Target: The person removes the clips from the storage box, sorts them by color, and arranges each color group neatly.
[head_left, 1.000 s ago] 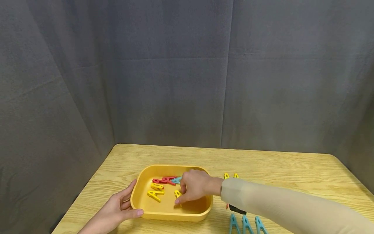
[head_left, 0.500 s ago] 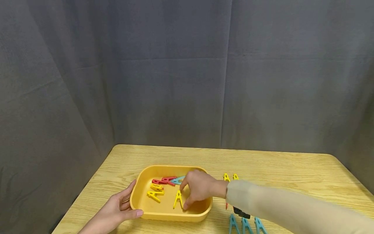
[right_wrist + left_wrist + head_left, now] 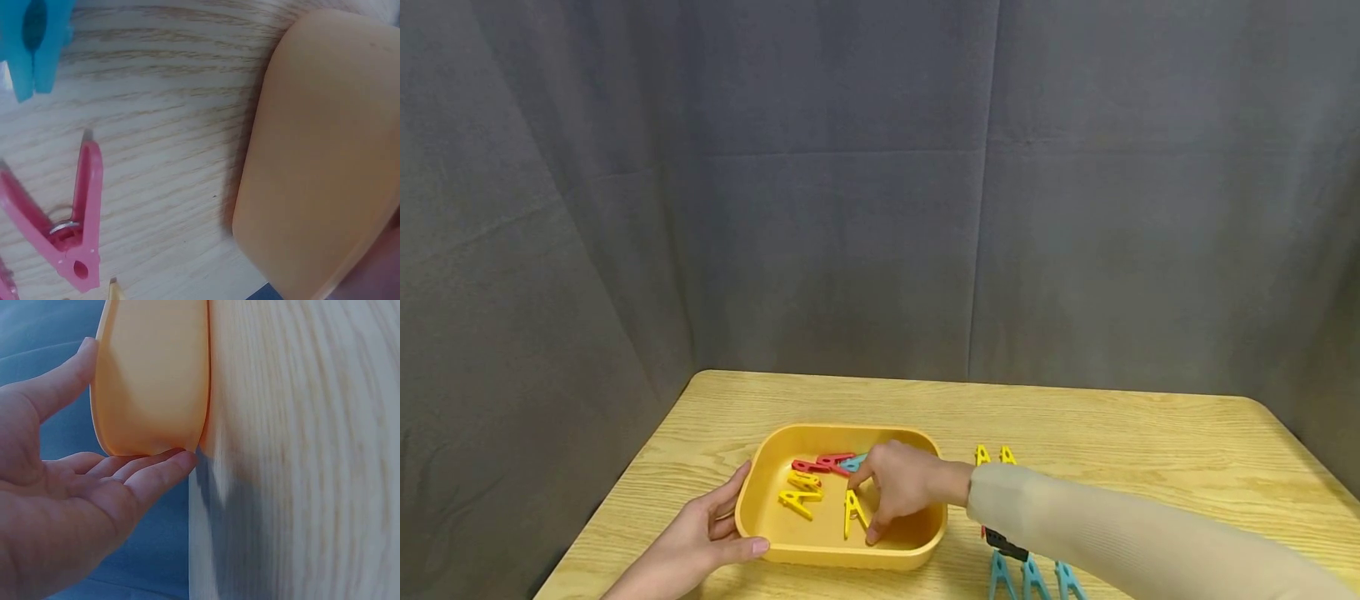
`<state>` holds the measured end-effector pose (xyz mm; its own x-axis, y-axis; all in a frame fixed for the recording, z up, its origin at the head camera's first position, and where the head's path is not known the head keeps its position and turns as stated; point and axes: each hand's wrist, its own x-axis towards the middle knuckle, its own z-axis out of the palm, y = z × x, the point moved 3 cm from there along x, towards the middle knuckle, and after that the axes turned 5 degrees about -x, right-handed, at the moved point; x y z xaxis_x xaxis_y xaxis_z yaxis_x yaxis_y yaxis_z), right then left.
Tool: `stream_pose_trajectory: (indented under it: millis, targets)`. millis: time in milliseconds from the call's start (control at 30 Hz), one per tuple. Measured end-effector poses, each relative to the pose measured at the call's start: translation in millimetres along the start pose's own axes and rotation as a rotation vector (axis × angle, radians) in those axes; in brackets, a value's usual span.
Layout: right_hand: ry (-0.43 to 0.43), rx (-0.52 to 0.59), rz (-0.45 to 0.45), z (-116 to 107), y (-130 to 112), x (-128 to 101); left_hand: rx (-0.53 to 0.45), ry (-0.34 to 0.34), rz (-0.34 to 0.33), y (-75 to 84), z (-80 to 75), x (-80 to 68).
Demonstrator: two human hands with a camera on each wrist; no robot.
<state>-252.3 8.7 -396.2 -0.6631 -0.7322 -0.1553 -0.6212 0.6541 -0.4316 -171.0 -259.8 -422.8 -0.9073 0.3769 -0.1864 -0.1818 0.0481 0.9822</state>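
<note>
A shallow yellow tub (image 3: 842,557) stands on the wooden table. My left hand (image 3: 700,533) holds its left end. In the left wrist view the thumb is on the tub's rim and the fingers (image 3: 159,472) lie against the outer wall. My right hand (image 3: 904,483) reaches inside, index finger and thumb curved around a yellow clothespin (image 3: 848,510) at its head and one leg. Left of it are two more yellow clothespins (image 3: 797,500); behind lie red clothespins (image 3: 811,466) and a blue clothespin (image 3: 853,463), partly covered by the right hand.
Right of the tub, several blue clothespins (image 3: 1032,577) stand in a row near the front edge. Two yellow clothespins (image 3: 1007,455) show behind the right sleeve (image 3: 1097,517), which hides part of the table. A red clothespin (image 3: 90,212) lies beside the tub. Grey curtains (image 3: 850,208) surround the table.
The right thumb and index finger have spread apart around the yellow clothespin, which has turned slightly and shifted a little. The left hand and the tub have stayed in place.
</note>
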Motion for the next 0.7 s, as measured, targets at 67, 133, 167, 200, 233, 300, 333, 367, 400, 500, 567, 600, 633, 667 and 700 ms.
stream_pose_trajectory:
  millis: [67, 133, 167, 200, 233, 300, 333, 367, 400, 500, 567, 600, 633, 667, 700]
  targets:
    - [-0.005, -0.017, -0.004, 0.4, -0.1, 0.9, 0.002, 0.003, -0.005, -0.3, 0.0, 0.2]
    - [-0.008, -0.034, -0.007, 0.7, 0.0, 1.7, 0.007, 0.008, -0.009, -0.6, 0.0, 0.4]
    - [-0.012, -0.04, -0.008, 1.0, 0.1, 2.1, 0.011, 0.012, -0.012, -0.9, 0.0, 0.4]
    - [-0.015, -0.042, -0.006, 1.2, 0.3, 2.4, 0.012, 0.012, -0.011, -1.1, -0.1, 0.5]
    - [-0.017, -0.044, -0.005, 1.4, 0.6, 2.7, 0.014, 0.013, -0.011, -1.1, -0.2, 0.6]
    - [-0.018, -0.038, -0.002, 1.9, 1.1, 3.0, 0.019, 0.016, -0.012, -1.2, -0.2, 0.8]
    - [-0.017, -0.032, -0.002, 2.2, 1.3, 3.1, 0.021, 0.018, -0.013, -1.2, -0.1, 0.9]
    - [-0.017, -0.024, -0.003, 2.5, 1.5, 3.2, 0.025, 0.021, -0.015, -1.2, -0.1, 1.0]
    - [-0.014, -0.016, -0.004, 2.8, 1.6, 3.2, 0.029, 0.023, -0.017, -1.2, -0.2, 1.4]
    - [-0.006, 0.002, -0.006, 3.9, 1.5, 2.7, 0.042, 0.03, -0.026, -1.0, -0.1, 2.2]
    - [-0.004, 0.02, -0.003, 4.1, 1.2, 2.1, 0.047, 0.031, -0.03, -0.8, -0.1, 2.5]
    - [-0.004, 0.028, -0.003, 3.9, 1.0, 1.8, 0.047, 0.032, -0.031, -0.6, 0.0, 2.4]
    - [-0.002, 0.035, -0.005, 3.6, 0.8, 1.4, 0.044, 0.032, -0.032, -0.3, 0.0, 2.2]
    - [0.001, 0.05, -0.009, 3.0, 0.4, 0.8, 0.04, 0.03, -0.032, -0.1, 0.1, 2.0]
    - [0.003, 0.069, -0.014, 2.3, 0.1, 0.2, 0.036, 0.029, -0.032, 0.1, 0.2, 1.8]
